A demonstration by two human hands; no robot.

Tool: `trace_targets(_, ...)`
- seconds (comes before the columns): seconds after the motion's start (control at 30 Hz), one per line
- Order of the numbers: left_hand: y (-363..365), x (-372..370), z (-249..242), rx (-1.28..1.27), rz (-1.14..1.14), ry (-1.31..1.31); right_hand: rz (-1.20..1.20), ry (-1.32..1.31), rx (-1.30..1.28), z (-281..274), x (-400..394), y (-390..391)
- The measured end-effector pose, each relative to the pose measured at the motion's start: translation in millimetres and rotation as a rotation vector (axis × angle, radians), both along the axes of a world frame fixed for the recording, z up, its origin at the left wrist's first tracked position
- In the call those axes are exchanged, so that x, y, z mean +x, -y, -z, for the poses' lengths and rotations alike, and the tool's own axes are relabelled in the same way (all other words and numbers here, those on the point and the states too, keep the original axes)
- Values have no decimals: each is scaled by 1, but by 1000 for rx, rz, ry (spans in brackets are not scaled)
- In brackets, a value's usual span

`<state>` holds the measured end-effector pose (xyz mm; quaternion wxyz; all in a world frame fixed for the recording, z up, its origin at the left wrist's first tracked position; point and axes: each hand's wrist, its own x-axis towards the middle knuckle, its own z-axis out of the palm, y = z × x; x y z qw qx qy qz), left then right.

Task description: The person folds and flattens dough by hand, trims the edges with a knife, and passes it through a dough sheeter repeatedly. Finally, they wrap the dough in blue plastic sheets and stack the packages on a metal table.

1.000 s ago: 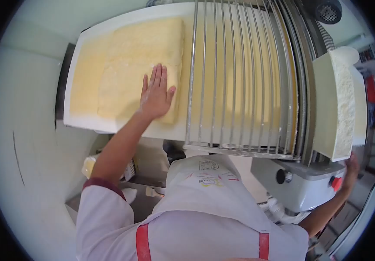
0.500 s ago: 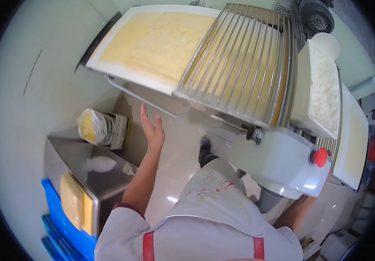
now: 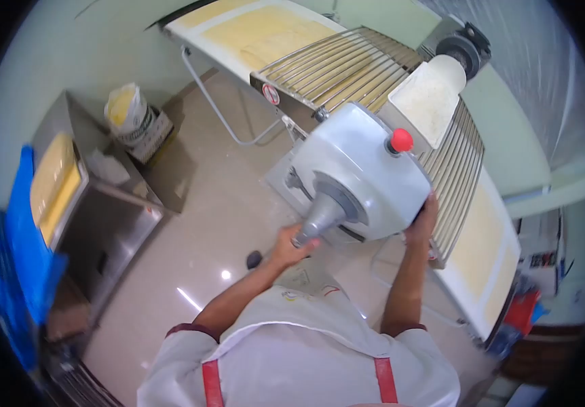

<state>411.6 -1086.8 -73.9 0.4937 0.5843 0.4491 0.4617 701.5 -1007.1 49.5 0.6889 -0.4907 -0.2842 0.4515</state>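
A dough sheeter with a grey housing stands in front of me. My left hand is closed round the grey lever on the front of that housing. Against the housing's right side rests my right hand, fingers stretched upward and partly hidden by its edge. A red knob sits on top, above both hands. A pale yellow sheet of dough lies on the left belt and runs under the wire guard.
A white flour tray sits over the rollers, between two wire guards. The right belt slopes down to the right. On the left are a steel cabinet, a wrapped yellow block, blue plastic and an open bag on the floor.
My left hand has come from the open air onto the lever and closed round it. The view has swung right, and my right hand now shows beside the housing.
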Motion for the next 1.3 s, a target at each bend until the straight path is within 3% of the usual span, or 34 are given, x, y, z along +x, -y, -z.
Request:
trace_targets(0.1, 14, 26, -27, -213, -209, 122, -153, 116, 68, 0, 9, -2)
trace_targets(0.3, 47, 88, -81, -575, -503, 702, -344, 262, 196, 4, 23, -4)
trace_targets(0.43, 51, 97, -82, -575, -588, 724, -388, 551, 142, -14, 30, 4)
trace_targets(0.47, 50, 97, -79, -573, -603, 724, -320, 584, 260, -24, 23, 10)
trace_targets(0.53, 48, 98, -77, -564, -608, 730, -164, 1071, 716, -45, 27, 13)
trace_targets(0.6, 50, 98, -78, -554, -601, 742, -479, 1128, 998, -59, 23, 7)
trace_targets(0.67, 51, 98, -78, -519, -582, 731, -667, 1325, 1117, -86, 9, -3)
trace_targets(0.77, 51, 97, -79, -485, -576, 708, -641, 1186, 742, -86, 4, -50)
trace_targets(0.87, 51, 100, -80, -490, -569, 724, -491, 1320, 357, -87, 5, -31)
trace_targets(0.97, 51, 98, -81, -493, -555, 750, -407, 1413, 944, -93, -3, -11)
trace_targets(1.07, 53, 100, -83, -483, -593, 740, -951, 1420, 988, -102, -37, -19)
trace_targets(1.27, 52, 101, -65, -394, -669, 620, -886, 1735, 993, -103, -131, -81)
trace_targets(1.3, 53, 99, -69, -413, -629, 630, -903, 1821, 872, -108, -146, -88)
